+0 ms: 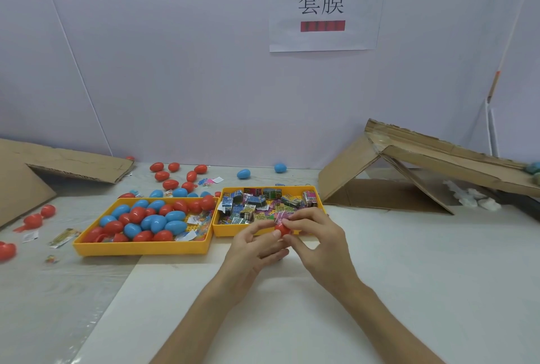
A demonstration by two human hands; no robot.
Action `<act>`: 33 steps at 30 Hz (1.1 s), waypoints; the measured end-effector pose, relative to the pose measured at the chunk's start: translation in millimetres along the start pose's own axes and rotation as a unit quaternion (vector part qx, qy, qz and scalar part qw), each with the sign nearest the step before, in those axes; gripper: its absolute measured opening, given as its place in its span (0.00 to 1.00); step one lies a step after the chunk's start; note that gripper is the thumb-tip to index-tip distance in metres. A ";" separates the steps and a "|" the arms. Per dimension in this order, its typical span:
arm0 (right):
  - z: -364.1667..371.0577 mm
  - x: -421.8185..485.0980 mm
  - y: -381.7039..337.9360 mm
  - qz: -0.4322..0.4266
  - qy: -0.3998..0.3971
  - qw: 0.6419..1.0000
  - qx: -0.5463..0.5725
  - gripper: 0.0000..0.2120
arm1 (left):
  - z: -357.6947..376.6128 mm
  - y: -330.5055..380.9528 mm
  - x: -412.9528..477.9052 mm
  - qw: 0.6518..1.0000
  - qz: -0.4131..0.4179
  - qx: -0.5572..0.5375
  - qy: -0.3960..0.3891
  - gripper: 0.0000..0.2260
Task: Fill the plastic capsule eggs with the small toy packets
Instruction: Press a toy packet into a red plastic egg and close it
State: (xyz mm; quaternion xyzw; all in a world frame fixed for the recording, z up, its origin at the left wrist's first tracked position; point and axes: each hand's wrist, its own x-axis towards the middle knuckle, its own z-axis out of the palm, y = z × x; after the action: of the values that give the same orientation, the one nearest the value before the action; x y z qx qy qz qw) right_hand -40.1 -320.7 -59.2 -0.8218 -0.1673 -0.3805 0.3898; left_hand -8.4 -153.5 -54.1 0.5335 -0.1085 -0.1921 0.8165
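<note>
The fingers [302, 215] of the right hand [318, 239] curl in from one side. The thumb and fingertips of the left hand [251, 249] curl in from the other. Together they pinch a small red plastic capsule egg [282, 229], held just above the white table [394, 276]. Most of the egg is covered by the fingers, so it cannot be told whether it is closed or what is inside.

Directly behind the hands sits a shallow yellow plastic packet tray [271, 188]. The hands cover part of its near rim. It is heaped with small printed toy packets [257, 203], mostly blue, grey, yellow and pink.

Touching its left side is a wider yellow plastic egg tray [140, 248]. It holds a pile of red and blue plastic eggs [152, 222], with a few loose packets and colourful bits at its right end.

Behind the egg tray, loose red eggs [171, 175] lie scattered on the table. Two loose blue eggs [243, 173] lie nearer the wall. More red pieces [36, 219] lie at the far left, and a few stray packets [62, 236] lie just left of the egg tray.

A slanted brown cardboard ramp [423, 156] stands well to the right, with white crumpled lumps [476, 198] under it. A flattened brown cardboard sheet [67, 163] leans at the far left. On the pale wall above hangs a white paper sign [324, 4] with two black characters.
</note>
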 end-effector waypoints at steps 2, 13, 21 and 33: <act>0.2 0.1 -0.6 -0.010 0.001 1.000 0.001 0.15 | 0.4 1.0 -0.2 1.000 -0.012 -0.019 -0.003 0.21; 2.8 -2.1 -2.0 0.000 0.021 1.000 0.008 0.19 | -2.1 3.2 -0.9 0.997 -0.034 -0.067 -0.036 0.25; 4.0 -2.8 -1.8 -0.011 0.026 1.000 -0.006 0.16 | -3.9 3.2 -1.1 0.993 -0.054 -0.079 -0.067 0.15; 5.5 -2.7 -7.3 0.008 0.025 1.000 0.013 0.21 | 2.2 7.7 -5.2 0.995 -0.037 -0.050 -0.077 0.19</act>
State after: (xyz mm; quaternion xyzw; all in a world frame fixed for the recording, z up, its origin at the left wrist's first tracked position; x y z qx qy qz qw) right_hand -43.3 -311.8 -59.7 -0.8083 -0.1558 -0.3956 0.4074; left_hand -12.4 -150.4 -46.0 0.4794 -0.1412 -0.2679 0.8237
